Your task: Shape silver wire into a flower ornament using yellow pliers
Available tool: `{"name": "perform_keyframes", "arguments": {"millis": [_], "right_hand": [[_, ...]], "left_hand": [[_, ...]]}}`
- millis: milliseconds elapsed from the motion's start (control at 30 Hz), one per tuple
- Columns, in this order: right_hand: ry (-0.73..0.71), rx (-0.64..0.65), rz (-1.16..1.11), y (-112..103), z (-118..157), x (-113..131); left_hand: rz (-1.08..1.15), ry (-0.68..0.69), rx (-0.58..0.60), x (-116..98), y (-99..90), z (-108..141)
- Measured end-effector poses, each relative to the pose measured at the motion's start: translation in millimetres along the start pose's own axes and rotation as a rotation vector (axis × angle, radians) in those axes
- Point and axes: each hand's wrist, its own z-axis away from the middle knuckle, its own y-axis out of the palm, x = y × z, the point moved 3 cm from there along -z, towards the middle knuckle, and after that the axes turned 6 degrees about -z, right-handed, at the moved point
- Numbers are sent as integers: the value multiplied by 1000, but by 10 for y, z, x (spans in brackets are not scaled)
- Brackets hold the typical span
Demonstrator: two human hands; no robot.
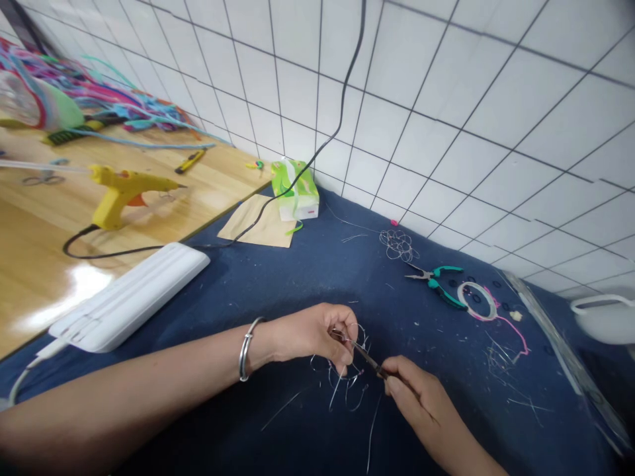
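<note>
Pinched between the fingers of my left hand (pixel 317 336) is a small bundle of looped thin wire (pixel 353 382), its loops and loose ends hanging below the fingertips. My right hand (pixel 426 403) is closed on a slim dark tool (pixel 368 359), and its narrow metal tip meets the wire beside my left fingers. Whether the tip grips the wire is too small to tell. Both hands are above the dark blue cloth, with a silver bangle (pixel 245 350) on the left wrist.
Teal-handled pliers (pixel 436 281), a roll with pink wire (pixel 477 301) and a wire coil (pixel 398 246) lie right of centre. A white power strip (pixel 131 297), a yellow glue gun (pixel 122 193) and a tissue box (pixel 296 188) are leftward. A black cable crosses in front of the tiled wall.
</note>
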Motion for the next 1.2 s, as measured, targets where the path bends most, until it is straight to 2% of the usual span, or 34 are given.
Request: {"name": "perform_keyframes", "arguments": {"millis": [633,800,967,1200], "right_hand": [[-103,-29,179,-61,47,67],[-187,-108,344,-13,106,51],[-293,-261,578,62,155,31],[-390,-367,725,105,172,99]], "left_hand": [[-46,15,-34,-30,19,-1],[-62,5,-65,-37,37,-3],[-105,16,-104,-50,68,-3],[-194,56,-135,-48,94,1]]}}
